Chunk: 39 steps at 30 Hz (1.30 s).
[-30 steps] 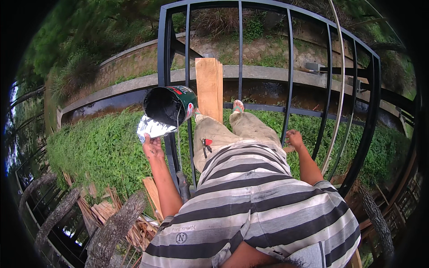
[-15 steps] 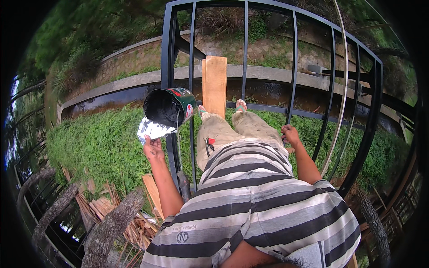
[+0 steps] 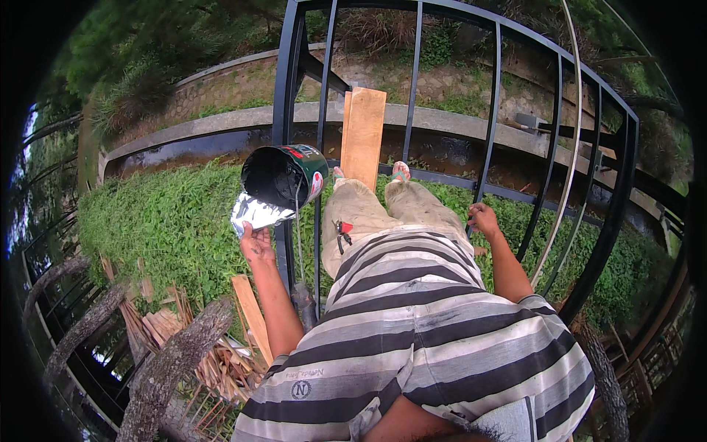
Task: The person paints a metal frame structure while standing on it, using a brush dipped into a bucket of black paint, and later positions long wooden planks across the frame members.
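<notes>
My left hand (image 3: 258, 245) is closed on the edge of a crumpled, shiny silver foil sheet (image 3: 259, 212). The foil lies against the lower rim of a dark green can (image 3: 315, 163), tipped with its black-coated mouth toward the left. A wire handle hangs down from the can beside a black metal post. On the other side of my body, my right hand (image 3: 484, 219) has its fingers curled in, close to a thin black bar (image 3: 482, 177) of the metal frame. Whatever those fingers hold, if anything, is too small to make out.
Black frame bars (image 3: 283, 88) surround my legs. My sandalled feet rest by a wooden plank (image 3: 362, 140) laid across the frame. Green plants (image 3: 169, 228) grow far below, beside a water channel (image 3: 199, 147). Rough logs (image 3: 177, 361) and scrap wood (image 3: 228, 368) lie lower left.
The view has shifted slightly, so the frame, can and plank sit a little farther right. My left hand keeps its hold on the foil; my right hand stays curled near the bar.
</notes>
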### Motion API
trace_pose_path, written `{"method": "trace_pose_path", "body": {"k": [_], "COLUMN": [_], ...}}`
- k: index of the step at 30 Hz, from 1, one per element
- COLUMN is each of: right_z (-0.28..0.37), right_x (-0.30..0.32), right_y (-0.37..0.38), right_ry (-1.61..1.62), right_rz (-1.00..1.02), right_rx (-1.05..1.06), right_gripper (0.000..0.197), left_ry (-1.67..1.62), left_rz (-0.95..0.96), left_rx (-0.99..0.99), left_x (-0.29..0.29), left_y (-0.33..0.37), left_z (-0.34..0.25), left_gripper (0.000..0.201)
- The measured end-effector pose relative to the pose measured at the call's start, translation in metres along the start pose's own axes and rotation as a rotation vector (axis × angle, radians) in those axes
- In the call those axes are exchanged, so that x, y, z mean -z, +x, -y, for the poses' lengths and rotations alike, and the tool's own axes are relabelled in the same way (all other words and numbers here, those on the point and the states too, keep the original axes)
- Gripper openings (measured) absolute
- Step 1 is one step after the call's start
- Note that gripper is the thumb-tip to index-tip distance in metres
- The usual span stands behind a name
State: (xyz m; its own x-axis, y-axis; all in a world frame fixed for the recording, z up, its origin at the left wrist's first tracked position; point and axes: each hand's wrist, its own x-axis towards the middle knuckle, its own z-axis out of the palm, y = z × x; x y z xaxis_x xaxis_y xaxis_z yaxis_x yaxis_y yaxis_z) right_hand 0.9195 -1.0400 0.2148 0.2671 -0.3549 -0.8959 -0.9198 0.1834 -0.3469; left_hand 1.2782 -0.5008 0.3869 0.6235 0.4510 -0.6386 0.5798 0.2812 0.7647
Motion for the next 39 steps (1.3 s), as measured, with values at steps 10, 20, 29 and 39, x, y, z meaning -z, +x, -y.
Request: {"method": "trace_pose_path", "body": {"k": [10, 20, 29, 39], "right_z": [-0.010, 0.004, 0.008, -0.019], "right_x": [-0.017, -0.028, -0.021, -0.007], "right_y": [0.008, 0.000, -0.006, -0.029], "right_ry": [0.031, 0.057, 0.039, 0.051], "right_rz": [0.013, -0.016, -0.008, -0.075], "right_rx": [0.042, 0.092, 0.076, 0.051], "right_gripper": [0.032, 0.033, 0.033, 0.031], "left_ry": [-0.022, -0.012, -0.013, 0.020], "left_rz": [-0.008, 0.023, -0.015, 0.035], "left_rx": [-0.020, -0.036, -0.047, -0.012], "left_x": [0.003, -0.002, -0.009, -0.016], "left_y": [0.006, 0.023, 0.018, 0.027], "left_z": [-0.011, -0.017, -0.013, -0.005], "left_gripper": [0.037, 0.035, 0.037, 0.037]}}
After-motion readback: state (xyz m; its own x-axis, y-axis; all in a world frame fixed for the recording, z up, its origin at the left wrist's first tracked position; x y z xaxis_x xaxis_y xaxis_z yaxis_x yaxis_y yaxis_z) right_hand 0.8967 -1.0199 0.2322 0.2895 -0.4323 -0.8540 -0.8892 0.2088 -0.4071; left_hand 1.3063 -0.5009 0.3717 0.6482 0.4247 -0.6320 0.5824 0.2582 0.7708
